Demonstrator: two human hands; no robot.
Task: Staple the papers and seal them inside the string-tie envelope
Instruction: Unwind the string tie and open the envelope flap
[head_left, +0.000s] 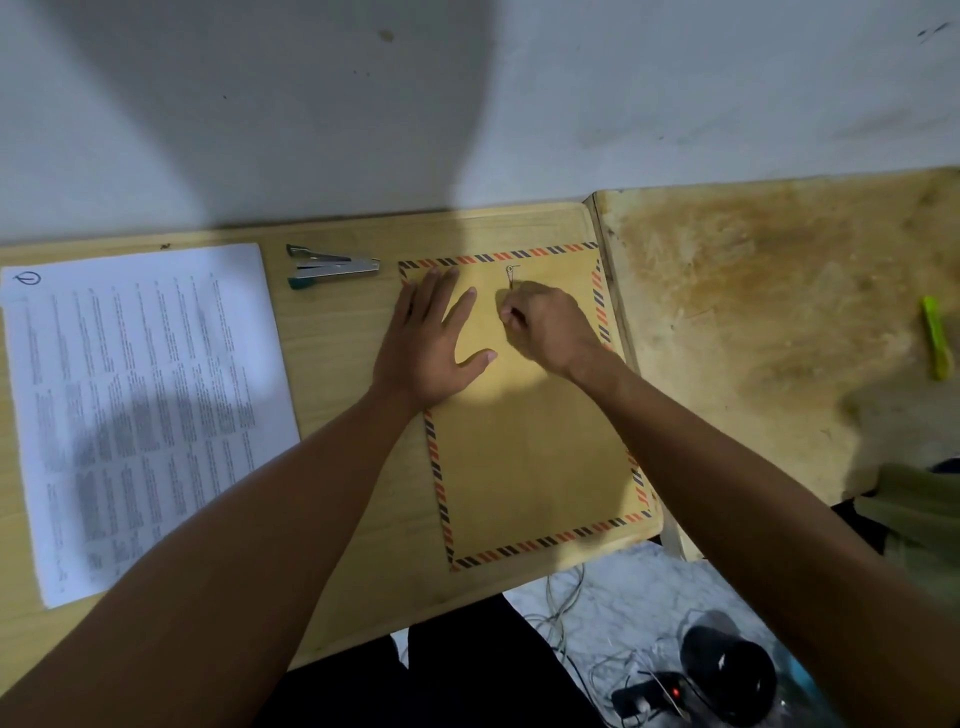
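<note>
A tan string-tie envelope with a red-and-black striped border lies flat on the wooden desk. My left hand presses flat on its upper left part, fingers spread. My right hand is curled beside it and pinches the thin string that runs down from the round button near the top edge. A stack of printed papers lies at the left of the desk. A metal stapler with green ends lies between the papers and the envelope, near the wall.
A worn second tabletop adjoins on the right, with a yellow-green marker on it. The white wall runs just behind the desk. Cables, a power strip and a dark round object lie on the floor below.
</note>
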